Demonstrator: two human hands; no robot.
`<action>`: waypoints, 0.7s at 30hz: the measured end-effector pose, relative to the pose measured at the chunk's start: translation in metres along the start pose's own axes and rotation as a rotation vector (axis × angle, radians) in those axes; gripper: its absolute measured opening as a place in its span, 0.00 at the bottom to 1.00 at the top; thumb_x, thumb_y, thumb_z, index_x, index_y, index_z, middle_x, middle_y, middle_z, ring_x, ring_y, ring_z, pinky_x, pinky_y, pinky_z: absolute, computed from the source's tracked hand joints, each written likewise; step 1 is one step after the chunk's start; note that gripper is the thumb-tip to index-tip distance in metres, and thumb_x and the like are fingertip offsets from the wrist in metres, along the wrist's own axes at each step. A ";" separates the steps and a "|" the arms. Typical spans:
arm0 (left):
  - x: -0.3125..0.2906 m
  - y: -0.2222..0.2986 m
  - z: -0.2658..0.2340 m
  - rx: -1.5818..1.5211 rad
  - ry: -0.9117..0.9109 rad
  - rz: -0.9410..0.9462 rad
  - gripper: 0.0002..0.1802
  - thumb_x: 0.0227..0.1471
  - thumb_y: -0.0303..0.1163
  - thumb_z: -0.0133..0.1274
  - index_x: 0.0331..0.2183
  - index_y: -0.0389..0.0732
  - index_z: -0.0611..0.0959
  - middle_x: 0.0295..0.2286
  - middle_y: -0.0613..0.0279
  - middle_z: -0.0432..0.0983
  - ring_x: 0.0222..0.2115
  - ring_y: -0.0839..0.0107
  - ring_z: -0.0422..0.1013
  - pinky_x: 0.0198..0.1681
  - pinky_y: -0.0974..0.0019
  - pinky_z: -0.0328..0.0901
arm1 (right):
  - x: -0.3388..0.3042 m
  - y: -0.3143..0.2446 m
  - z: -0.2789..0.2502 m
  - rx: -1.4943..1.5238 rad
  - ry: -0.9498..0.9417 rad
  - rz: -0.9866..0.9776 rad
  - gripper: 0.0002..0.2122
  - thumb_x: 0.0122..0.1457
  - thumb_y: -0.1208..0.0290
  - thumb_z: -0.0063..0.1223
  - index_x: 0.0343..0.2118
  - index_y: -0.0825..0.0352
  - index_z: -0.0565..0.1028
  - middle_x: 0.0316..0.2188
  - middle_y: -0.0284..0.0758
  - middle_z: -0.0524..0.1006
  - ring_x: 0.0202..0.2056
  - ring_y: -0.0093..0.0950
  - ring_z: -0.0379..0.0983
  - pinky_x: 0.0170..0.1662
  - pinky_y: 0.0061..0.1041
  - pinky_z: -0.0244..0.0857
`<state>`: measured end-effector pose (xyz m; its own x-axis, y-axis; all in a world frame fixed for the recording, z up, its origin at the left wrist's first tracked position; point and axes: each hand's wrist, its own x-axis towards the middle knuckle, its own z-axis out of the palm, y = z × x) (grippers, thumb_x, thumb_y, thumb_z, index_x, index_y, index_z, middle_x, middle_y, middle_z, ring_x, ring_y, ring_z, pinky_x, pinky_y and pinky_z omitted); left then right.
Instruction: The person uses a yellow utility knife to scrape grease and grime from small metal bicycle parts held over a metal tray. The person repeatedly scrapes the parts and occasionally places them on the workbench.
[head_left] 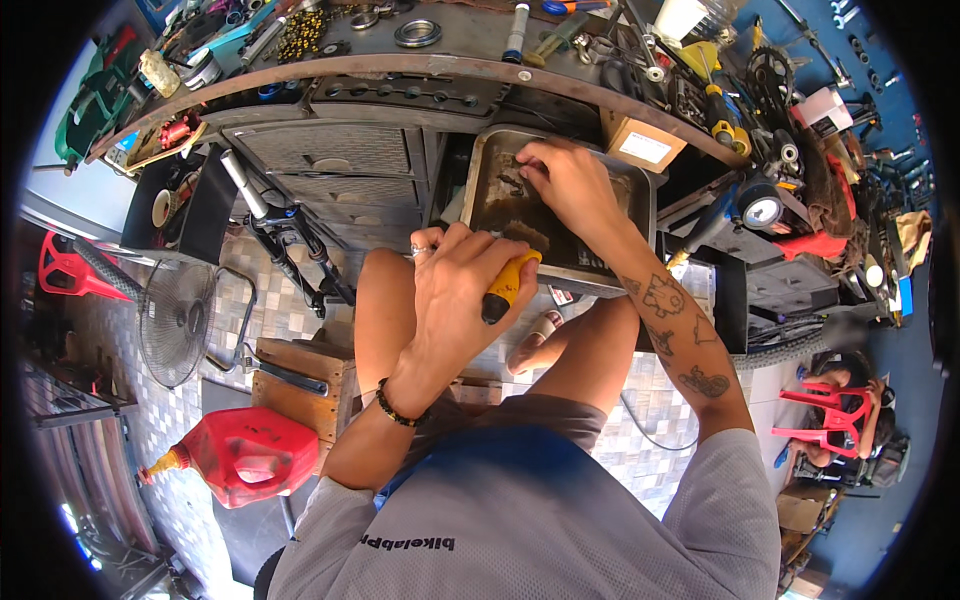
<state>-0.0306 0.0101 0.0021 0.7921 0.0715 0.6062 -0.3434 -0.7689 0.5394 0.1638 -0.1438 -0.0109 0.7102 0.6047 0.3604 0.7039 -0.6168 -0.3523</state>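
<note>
My left hand [455, 290] is closed around a tool with a yellow and black handle [505, 286], held just in front of a dirty metal tray [640, 195]. My right hand [568, 183] reaches into that tray, fingers pinched on small dark parts near its far edge; what they hold is too small to tell. The tray sits in an opening under the edge of a cluttered workbench [430, 65]. My knees show below the tray, over a tiled floor.
The bench top carries screwdrivers [716, 100], rings, a chain and a small cardboard box [645, 145]. Grey drawers [325, 150] are left of the tray, with a bike fork [285, 225] leaning by them. A floor fan [178, 320], a red fuel can [248, 455] and a wooden stool [305, 375] stand at left. Another person sits at right on a red plastic chair [825, 415].
</note>
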 end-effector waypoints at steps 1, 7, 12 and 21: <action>0.000 0.000 0.000 -0.003 0.001 0.001 0.08 0.54 0.31 0.73 0.38 0.45 0.95 0.32 0.67 0.88 0.35 0.65 0.76 0.49 0.55 0.58 | 0.002 0.001 0.004 -0.027 0.053 -0.052 0.09 0.64 0.71 0.72 0.47 0.60 0.89 0.47 0.43 0.89 0.42 0.49 0.87 0.45 0.45 0.81; 0.000 0.000 -0.001 -0.017 -0.003 -0.011 0.08 0.54 0.30 0.73 0.38 0.44 0.94 0.32 0.66 0.88 0.35 0.66 0.76 0.49 0.57 0.58 | 0.009 0.001 0.014 -0.107 0.027 -0.123 0.07 0.65 0.69 0.68 0.44 0.62 0.87 0.54 0.51 0.86 0.42 0.53 0.87 0.45 0.49 0.83; 0.002 -0.003 0.002 -0.087 0.016 -0.036 0.06 0.54 0.33 0.73 0.35 0.46 0.93 0.29 0.66 0.85 0.35 0.62 0.76 0.49 0.53 0.60 | 0.005 0.001 0.011 -0.148 0.014 -0.148 0.06 0.65 0.73 0.67 0.42 0.64 0.85 0.45 0.46 0.84 0.42 0.53 0.85 0.44 0.49 0.81; 0.008 -0.009 0.007 -0.092 0.101 -0.063 0.08 0.59 0.39 0.75 0.35 0.46 0.95 0.26 0.66 0.85 0.30 0.64 0.75 0.48 0.55 0.59 | -0.027 0.021 -0.027 0.635 0.048 0.225 0.05 0.70 0.76 0.63 0.45 0.69 0.81 0.36 0.39 0.86 0.33 0.29 0.86 0.35 0.29 0.79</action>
<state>-0.0174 0.0134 -0.0017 0.7605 0.1850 0.6225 -0.3427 -0.6999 0.6266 0.1590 -0.1863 -0.0046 0.8493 0.4640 0.2517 0.4180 -0.3001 -0.8574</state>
